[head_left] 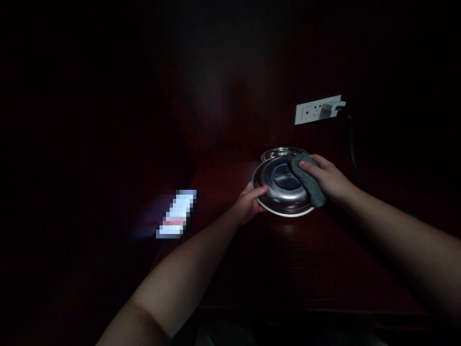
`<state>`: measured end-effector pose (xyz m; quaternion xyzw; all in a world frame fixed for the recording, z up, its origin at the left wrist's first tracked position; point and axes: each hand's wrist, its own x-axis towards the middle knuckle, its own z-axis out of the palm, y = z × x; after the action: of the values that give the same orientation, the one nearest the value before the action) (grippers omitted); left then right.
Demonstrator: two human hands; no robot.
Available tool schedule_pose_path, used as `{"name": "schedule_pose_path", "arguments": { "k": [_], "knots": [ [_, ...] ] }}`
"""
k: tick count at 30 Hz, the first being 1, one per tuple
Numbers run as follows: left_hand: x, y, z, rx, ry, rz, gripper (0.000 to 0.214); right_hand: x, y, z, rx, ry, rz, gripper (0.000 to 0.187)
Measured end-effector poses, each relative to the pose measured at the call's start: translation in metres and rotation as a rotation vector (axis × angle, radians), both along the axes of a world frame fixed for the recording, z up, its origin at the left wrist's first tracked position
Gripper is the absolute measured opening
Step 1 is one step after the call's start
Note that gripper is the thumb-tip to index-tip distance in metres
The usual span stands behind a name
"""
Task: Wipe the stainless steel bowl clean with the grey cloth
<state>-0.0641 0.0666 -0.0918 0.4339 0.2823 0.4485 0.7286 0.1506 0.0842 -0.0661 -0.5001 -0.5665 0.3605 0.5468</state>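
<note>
A shiny metal plate (286,185) is held up and tilted in front of me. My left hand (250,203) grips its left rim, with the thumb on the metal surface. In my right hand (324,174) is a grey-green cloth (309,180), folded over the plate's right rim and pressed against it; the fingers behind the cloth are partly hidden. Just behind the held plate lies other round metal dishware (281,153), its near part covered from view.
A bright phone-like screen (177,214), blurred out, is at the left. On the back wall is a white power socket (317,110) with a plug and hanging cord (352,139). The dark red tabletop (288,259) reaches toward me; the surroundings are very dark.
</note>
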Motion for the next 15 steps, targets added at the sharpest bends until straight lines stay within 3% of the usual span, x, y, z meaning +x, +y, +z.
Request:
{"name": "schedule_pose_path", "arguments": {
  "k": [15],
  "knots": [
    [0.0000,0.0001,-0.0021,0.000,-0.002,0.017,0.044,-0.0020,-0.0020,0.0003,0.015,-0.041,-0.008,0.036]
  ]
}}
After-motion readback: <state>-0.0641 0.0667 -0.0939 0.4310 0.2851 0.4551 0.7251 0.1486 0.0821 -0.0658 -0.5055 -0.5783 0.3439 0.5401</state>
